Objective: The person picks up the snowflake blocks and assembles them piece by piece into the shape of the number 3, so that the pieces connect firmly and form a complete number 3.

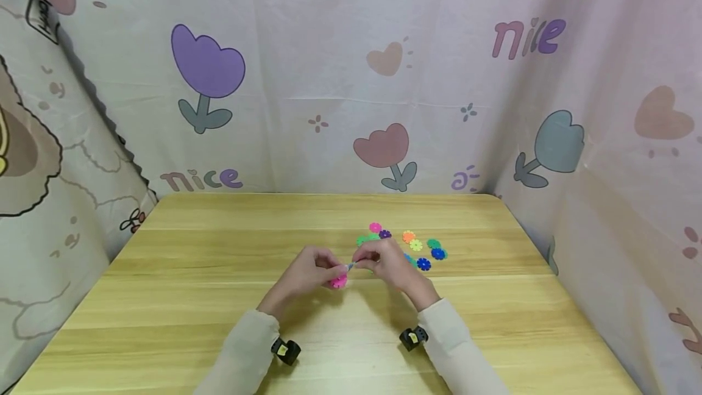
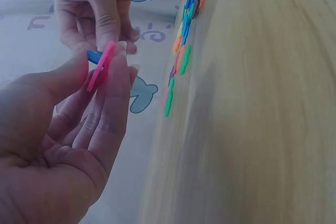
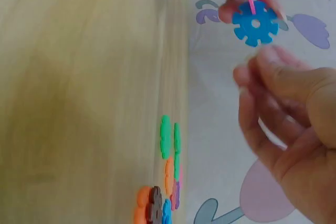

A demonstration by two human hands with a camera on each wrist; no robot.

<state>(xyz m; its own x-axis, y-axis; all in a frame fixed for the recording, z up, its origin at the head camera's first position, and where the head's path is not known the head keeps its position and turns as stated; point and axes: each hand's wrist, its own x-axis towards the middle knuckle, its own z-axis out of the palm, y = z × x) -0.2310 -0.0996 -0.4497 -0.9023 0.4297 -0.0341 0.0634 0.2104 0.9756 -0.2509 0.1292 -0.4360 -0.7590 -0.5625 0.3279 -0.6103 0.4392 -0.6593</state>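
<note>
While both hands work just above the counter (image 1: 219,297), we note the left hand (image 1: 304,276) pinching a pink disc (image 2: 101,66) edge-on between thumb and fingers, its grip pressed together on that piece. A blue disc (image 3: 255,22) sits slotted against the pink one. The right hand (image 1: 386,261) is at the joint in the head view; in its own wrist view the fingers are blurred and appear just off the blue disc, so we cannot tell whether its grip is pinching or spread.

Risk, in our judgement: the slots look shallow, so a skewed push could pop the blue disc free and drop it among the loose discs (image 1: 417,245) lying just beyond the right hand.

The head view hides the blue disc almost wholly; the right wrist view shows its notched face, the left wrist view the pinch.
</note>
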